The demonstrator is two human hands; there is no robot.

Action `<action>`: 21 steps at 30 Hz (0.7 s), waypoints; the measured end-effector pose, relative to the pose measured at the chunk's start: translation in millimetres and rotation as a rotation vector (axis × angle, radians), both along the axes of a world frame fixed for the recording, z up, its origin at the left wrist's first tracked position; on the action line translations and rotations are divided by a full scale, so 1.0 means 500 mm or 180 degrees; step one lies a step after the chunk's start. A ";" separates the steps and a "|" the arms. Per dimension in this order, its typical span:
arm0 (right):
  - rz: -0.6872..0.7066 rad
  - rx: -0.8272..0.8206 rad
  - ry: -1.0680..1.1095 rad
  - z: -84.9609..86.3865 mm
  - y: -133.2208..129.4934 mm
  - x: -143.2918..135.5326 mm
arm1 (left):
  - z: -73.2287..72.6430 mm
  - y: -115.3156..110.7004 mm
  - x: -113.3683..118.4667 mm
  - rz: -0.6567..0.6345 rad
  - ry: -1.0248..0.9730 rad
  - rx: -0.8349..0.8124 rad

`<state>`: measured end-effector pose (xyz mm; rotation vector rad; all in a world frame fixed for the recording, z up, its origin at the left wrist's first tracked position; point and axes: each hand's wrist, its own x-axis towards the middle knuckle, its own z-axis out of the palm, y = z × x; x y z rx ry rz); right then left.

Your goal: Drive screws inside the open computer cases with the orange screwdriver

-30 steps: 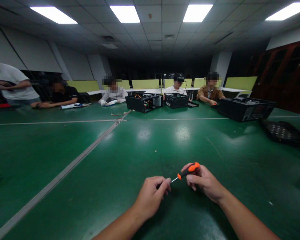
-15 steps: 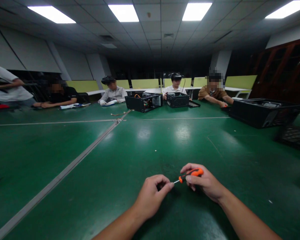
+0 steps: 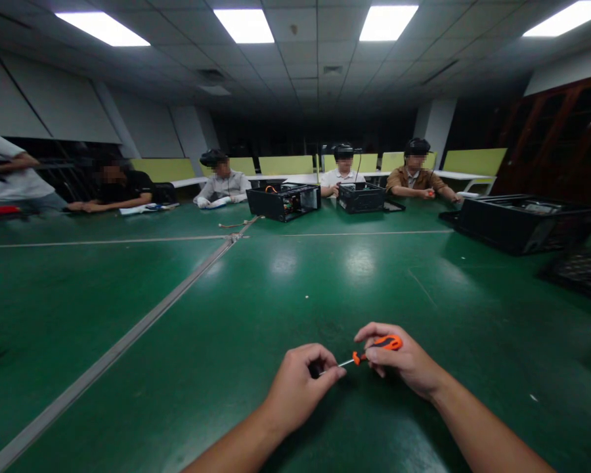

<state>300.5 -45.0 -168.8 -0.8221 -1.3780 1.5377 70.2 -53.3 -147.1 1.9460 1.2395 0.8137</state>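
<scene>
An orange and black screwdriver (image 3: 388, 342) is held between my two hands above the green table (image 3: 187, 341). My right hand (image 3: 410, 363) has its fingers and thumb closed around the handle. My left hand (image 3: 303, 384) pinches the thin metal shaft between thumb and forefinger, to the left of the handle. The shaft points left and slightly down into the left hand's curled fingers. Whether anything small sits at the tip is too dark to tell.
Across the table stand open black computer cases: one in the middle (image 3: 283, 200), one beside it (image 3: 361, 197) touched by a person in white, and a larger one at right (image 3: 526, 223). A metal strip (image 3: 142, 325) crosses the tabletop. A cable (image 3: 234, 225) lies further back.
My left thumb has shifted slightly, and more of the shaft shows inside the hand. Across the table, the case near the person in white has slid right; the person in brown has raised a hand.
</scene>
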 end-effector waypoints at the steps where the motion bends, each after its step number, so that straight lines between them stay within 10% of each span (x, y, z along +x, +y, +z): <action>1: -0.0017 -0.0016 0.0015 0.001 -0.001 -0.001 | -0.002 0.000 -0.001 -0.0023 -0.0012 -0.0011; 21: -0.0043 -0.0078 0.0021 0.005 -0.001 -0.005 | 0.001 0.002 0.002 -0.0125 -0.0099 -0.0072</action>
